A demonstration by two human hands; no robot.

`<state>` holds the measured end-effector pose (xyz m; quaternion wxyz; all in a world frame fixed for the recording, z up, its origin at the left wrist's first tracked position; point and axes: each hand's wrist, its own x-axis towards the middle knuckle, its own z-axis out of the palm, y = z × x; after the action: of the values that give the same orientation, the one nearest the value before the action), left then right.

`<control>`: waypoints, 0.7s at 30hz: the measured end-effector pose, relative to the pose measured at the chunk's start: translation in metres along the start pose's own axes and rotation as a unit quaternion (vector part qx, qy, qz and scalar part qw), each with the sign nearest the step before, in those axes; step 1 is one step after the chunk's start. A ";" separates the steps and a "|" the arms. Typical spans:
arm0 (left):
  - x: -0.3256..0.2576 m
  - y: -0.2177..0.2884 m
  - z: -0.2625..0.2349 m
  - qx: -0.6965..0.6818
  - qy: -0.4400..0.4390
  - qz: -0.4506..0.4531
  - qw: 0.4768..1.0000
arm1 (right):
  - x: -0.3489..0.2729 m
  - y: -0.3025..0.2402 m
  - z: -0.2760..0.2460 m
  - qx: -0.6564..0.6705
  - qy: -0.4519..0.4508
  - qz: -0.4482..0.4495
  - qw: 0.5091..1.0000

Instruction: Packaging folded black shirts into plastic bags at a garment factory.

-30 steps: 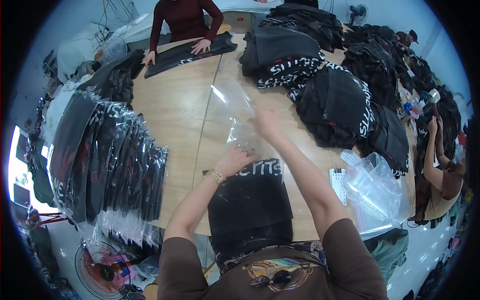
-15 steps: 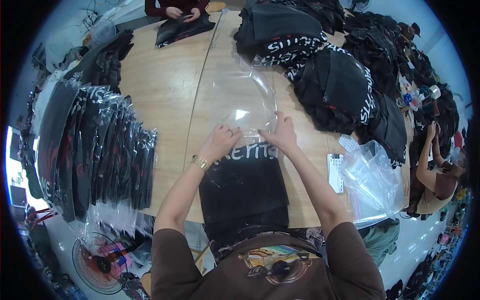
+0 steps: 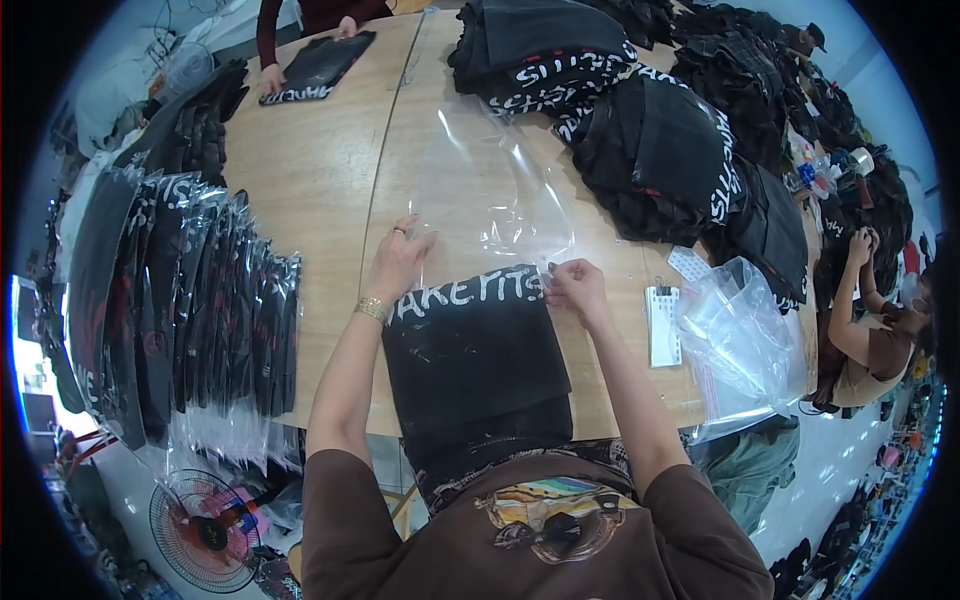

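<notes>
A folded black garment [image 3: 475,365] with white lettering across its far end lies in front of me, its near end reaching over the table edge toward my lap. Just beyond it a clear plastic bag [image 3: 485,185] is spread flat, its near edge meeting the lettered end. My left hand [image 3: 398,262], with a gold watch at the wrist, rests at the bag's left edge, thumb apart from the fingers. At the near right corner of the bag, beside the garment, my right hand [image 3: 578,290] pinches the plastic between thumb and fingers.
Bagged black garments [image 3: 200,290] stand in a row at left. Piles of folded black garments [image 3: 670,150] fill the right, near a notepad [image 3: 664,325] and loose clear bags [image 3: 740,340]. Across the table [image 3: 310,165], a co-worker's hands [image 3: 272,78] handle another garment. A fan [image 3: 208,530] stands lower left.
My left hand has moved outward and away from me along the bag's edge. My right hand has closed on the right corner. Across the table, the co-worker's garment has shifted left.
</notes>
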<state>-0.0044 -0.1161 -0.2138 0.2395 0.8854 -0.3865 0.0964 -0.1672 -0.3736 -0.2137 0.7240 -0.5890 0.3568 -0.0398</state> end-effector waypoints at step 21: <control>-0.033 -0.021 -0.032 -0.058 -0.033 -0.029 0.997 | -0.016 0.010 0.181 -0.576 -0.214 -0.503 0.608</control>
<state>-0.0108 -0.0668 -0.2048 0.2802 0.8835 -0.3736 0.0372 -0.0813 -0.2136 -0.2056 0.1578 -0.9629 -0.2112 -0.0570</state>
